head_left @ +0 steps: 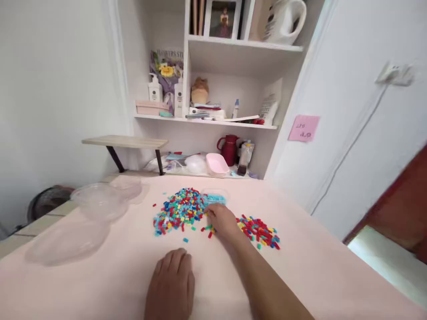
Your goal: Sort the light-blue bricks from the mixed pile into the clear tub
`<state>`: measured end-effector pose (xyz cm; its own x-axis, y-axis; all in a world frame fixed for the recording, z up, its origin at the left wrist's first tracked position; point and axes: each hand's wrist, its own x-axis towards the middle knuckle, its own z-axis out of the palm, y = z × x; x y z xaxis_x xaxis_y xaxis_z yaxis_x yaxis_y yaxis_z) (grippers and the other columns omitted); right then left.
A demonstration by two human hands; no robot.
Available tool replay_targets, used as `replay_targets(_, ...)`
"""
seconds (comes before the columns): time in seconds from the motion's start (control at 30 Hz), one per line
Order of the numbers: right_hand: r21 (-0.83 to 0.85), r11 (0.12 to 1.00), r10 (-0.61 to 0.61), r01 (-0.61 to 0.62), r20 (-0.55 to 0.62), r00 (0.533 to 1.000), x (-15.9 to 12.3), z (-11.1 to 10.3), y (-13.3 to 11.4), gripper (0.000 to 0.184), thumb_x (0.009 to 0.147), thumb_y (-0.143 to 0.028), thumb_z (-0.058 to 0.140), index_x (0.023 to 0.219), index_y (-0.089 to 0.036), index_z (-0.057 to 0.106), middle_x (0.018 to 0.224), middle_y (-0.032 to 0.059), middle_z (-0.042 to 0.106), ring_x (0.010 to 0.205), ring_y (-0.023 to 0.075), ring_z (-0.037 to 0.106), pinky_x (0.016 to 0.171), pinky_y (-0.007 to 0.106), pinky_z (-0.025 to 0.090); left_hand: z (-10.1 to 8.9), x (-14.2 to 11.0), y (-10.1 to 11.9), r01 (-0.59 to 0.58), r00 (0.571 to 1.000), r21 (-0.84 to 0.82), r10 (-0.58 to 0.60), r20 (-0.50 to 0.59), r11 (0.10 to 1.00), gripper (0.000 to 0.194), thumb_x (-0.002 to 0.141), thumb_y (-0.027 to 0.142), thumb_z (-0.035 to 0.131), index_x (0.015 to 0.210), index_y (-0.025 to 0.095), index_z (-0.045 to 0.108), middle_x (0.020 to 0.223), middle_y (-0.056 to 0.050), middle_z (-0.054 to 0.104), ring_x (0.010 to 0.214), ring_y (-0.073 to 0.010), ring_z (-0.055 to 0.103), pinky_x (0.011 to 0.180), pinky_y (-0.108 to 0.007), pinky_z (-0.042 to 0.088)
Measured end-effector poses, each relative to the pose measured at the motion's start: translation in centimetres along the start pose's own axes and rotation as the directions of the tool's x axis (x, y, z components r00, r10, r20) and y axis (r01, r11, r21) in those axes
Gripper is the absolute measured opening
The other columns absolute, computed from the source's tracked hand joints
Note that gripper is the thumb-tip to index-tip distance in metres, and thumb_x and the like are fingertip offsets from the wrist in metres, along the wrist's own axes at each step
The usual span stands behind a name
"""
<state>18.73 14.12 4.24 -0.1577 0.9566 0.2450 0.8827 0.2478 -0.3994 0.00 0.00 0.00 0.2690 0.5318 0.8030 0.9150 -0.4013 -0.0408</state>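
A white, open-fronted shelving unit (233,62) stands behind a pale pink tabletop (300,266). At far left on the tabletop lie 3 clear plastic containers (100,202), grouped apart from the work. A large heap of small multicoloured plastic pieces (183,206), chiefly red and blue with some yellow and green, occupies the middle. A smaller, mostly red heap of similar pieces (258,231) lies to its right, beyond the right forearm. The left hand (171,282) rests palm down at the near side, relaxed, fingers close together. The right hand (222,218) reaches between the 2 heaps, fingertips drawn together at the large heap's right edge; owing to blur, whether they grip a piece cannot be told. Just behind these fingertips sits a shallow, clear plastic tub (222,193) containing light-blue pieces (213,199). Smallest, 1 blue oblong piece (185,240) lies in front of the large heap.
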Motion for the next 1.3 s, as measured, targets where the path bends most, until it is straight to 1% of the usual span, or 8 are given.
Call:
replay_targets(0.23,0.137,0.99,-0.038,0.038,-0.001,0.999,0.2,0.3,-0.2,0.034,0.091,-0.011,0.045,0.104,-0.024,0.074,0.102,0.0032,0.075,0.096,0.019,0.068,0.083,0.027,0.048,0.1,0.4,-0.1,-0.022,1.0,0.004,0.022,0.003,1.0,0.024,0.089,0.011,0.042,0.097,0.021,0.062,0.095,-0.001,0.069,0.089,-0.0183,0.062,0.084,-0.033,0.04)
replay_targets(0.33,0.148,0.981,-0.117,0.123,-0.046,0.992,0.3,0.8,0.0,0.032,0.09,-0.01,0.047,0.101,-0.023,0.075,0.105,0.0049,0.071,0.101,0.0199,0.066,0.088,0.03,0.048,0.0,0.5,0.0,-0.02,1.0,-0.001,0.02,-0.001,1.0,0.024,0.088,0.01,0.042,0.096,0.021,0.062,0.095,-0.001,0.069,0.088,-0.0179,0.062,0.083,-0.032,0.041)
replay_targets(0.53,0.131,0.958,-0.254,0.255,-0.027,0.967,0.2,1.3,0.4,0.034,0.087,-0.007,0.049,0.101,-0.025,0.073,0.1,0.0046,0.07,0.102,0.0216,0.061,0.092,0.035,0.047,0.0,0.5,0.0,-0.009,1.0,-0.011,0.009,0.014,1.0,0.024,0.088,0.011,0.042,0.097,0.023,0.061,0.095,0.0,0.069,0.088,-0.0174,0.062,0.082,-0.032,0.043)
replay_targets(0.7,0.221,0.941,-0.257,0.256,-0.023,0.966,0.0,1.0,0.0,0.033,0.083,0.0,0.045,0.083,-0.022,0.071,0.091,0.004,0.068,0.091,0.0186,0.062,0.084,0.031,0.048,0.0,0.5,-0.1,-0.019,1.0,-0.011,0.018,-0.004,1.0,0.024,0.087,0.01,0.042,0.097,0.022,0.061,0.094,-0.001,0.069,0.088,-0.0174,0.062,0.08,-0.032,0.043)
replay_targets(0.83,0.272,0.885,-0.366,0.378,-0.093,0.926,-0.3,1.1,-0.8,0.036,0.085,0.0,0.047,0.098,-0.022,0.072,0.104,0.0065,0.066,0.1,0.0189,0.06,0.089,0.032,0.047,0.1,0.4,-0.1,-0.013,1.0,-0.011,0.013,0.004,1.0,0.024,0.088,0.011,0.042,0.097,0.023,0.06,0.094,-0.001,0.069,0.088,-0.0177,0.062,0.08,-0.033,0.044)
replay_targets(0.97,0.277,0.837,-0.476,0.472,-0.058,0.877,-0.6,1.4,-1.2,0.039,0.083,0.001,0.048,0.101,-0.024,0.072,0.107,0.005,0.067,0.102,0.0193,0.06,0.093,0.033,0.046,0.1,0.4,-0.1,-0.015,1.0,-0.012,0.015,0.015,1.0,0.024,0.088,0.011,0.042,0.097,0.023,0.06,0.095,-0.001,0.069,0.087,-0.0178,0.062,0.08,-0.033,0.044)
replay_targets(1.13,0.286,0.86,-0.433,0.422,-0.029,0.901,-0.6,0.9,-0.8,0.042,0.078,0.005,0.045,0.089,-0.023,0.073,0.096,0.0033,0.069,0.096,0.0184,0.063,0.088,0.03,0.048,0.1,0.5,0.0,-0.012,1.0,-0.019,0.012,0.002,1.0,0.024,0.088,0.01,0.041,0.097,0.022,0.061,0.094,-0.001,0.069,0.087,-0.0174,0.062,0.08,-0.032,0.043)
replay_targets(1.3,0.252,0.841,-0.482,0.479,-0.055,0.874,-0.6,1.0,-1.1,0.044,0.084,0.0,0.046,0.109,-0.025,0.072,0.108,0.0053,0.068,0.104,0.0195,0.061,0.091,0.031,0.047,0.1,0.4,-0.1,-0.013,1.0,-0.011,0.013,0.004,1.0,0.024,0.087,0.011,0.042,0.097,0.023,0.061,0.095,-0.001,0.069,0.088,-0.0177,0.062,0.081,-0.032,0.044)
